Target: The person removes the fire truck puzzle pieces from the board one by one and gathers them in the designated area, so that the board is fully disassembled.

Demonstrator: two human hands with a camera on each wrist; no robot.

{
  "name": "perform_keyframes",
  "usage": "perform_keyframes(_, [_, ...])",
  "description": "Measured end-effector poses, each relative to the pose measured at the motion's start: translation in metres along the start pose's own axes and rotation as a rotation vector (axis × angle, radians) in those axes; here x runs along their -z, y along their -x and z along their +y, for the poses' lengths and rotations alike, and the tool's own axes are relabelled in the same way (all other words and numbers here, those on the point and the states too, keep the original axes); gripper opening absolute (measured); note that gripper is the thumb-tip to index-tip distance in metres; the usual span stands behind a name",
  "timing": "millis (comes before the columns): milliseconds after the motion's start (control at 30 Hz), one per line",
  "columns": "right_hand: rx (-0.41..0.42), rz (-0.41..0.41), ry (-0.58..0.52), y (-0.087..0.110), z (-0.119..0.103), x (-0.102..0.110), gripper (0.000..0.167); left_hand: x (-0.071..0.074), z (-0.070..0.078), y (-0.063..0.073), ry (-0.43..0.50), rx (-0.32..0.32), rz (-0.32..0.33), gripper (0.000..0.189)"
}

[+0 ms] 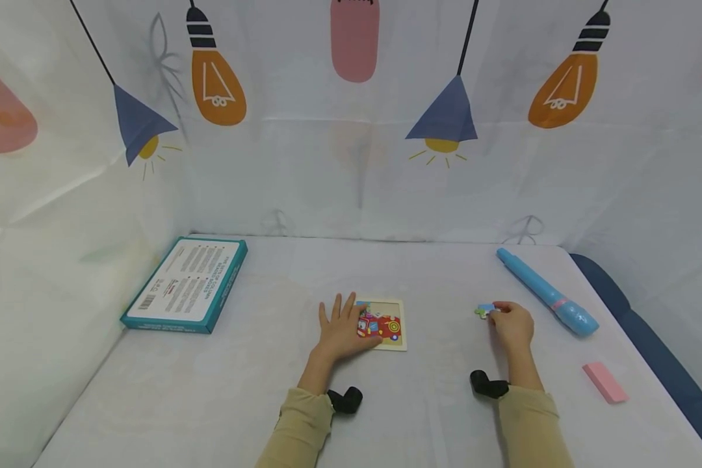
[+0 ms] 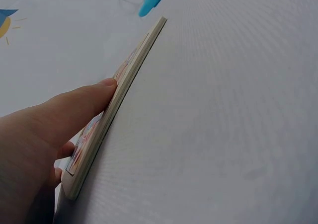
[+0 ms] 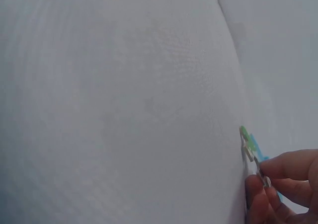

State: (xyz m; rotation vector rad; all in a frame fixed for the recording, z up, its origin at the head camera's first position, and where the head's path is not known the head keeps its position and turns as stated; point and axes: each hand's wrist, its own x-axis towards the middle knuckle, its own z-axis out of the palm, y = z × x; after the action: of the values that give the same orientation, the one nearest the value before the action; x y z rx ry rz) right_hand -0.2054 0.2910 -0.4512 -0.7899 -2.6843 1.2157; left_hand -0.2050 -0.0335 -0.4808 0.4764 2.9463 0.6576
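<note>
My left hand (image 1: 342,335) lies with fingers spread over the left side of a small wooden jigsaw puzzle (image 1: 405,325), which shows a red vehicle inside a pale frame. In the left wrist view its thumb (image 2: 102,87) rests along the near edge of the puzzle frame (image 2: 134,77), and other fingertips show at the left side. Off to the right of the puzzle, my right hand (image 1: 513,328) pinches a blue and green puzzle piece (image 1: 484,311) between thumb and fingers. That piece (image 3: 251,144) is seen nearly edge-on in the right wrist view, partly behind the fingertips.
A teal-edged flat box (image 1: 181,279) lies at the back left. On the right are a light blue tube-shaped case (image 1: 546,289) and a pink block (image 1: 605,382). White sheeting with printed lamps (image 1: 444,117) rises behind the white table (image 1: 421,416).
</note>
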Motion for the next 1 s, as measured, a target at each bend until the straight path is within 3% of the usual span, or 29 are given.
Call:
perform_keyframes(267, [0.062, 0.004, 0.150, -0.003, 0.002, 0.000, 0.034, 0.001, 0.001, -0.002, -0.008, 0.011, -0.010, 0.087])
perform_keyframes(433, [0.057, 0.007, 0.171, -0.002, 0.003, -0.001, 0.036, 0.001, 0.001, -0.002, -0.015, 0.022, -0.018, 0.098])
perform_keyframes(700, [0.093, 0.052, 0.083, 0.002, 0.002, -0.005, 0.033, 0.000, 0.001, -0.001, -0.025, 0.024, -0.027, 0.101])
perform_keyframes(1000, [0.156, 0.084, -0.030, 0.007, -0.016, -0.017, 0.030, 0.002, 0.002, 0.000, -0.024, 0.023, -0.022, 0.099])
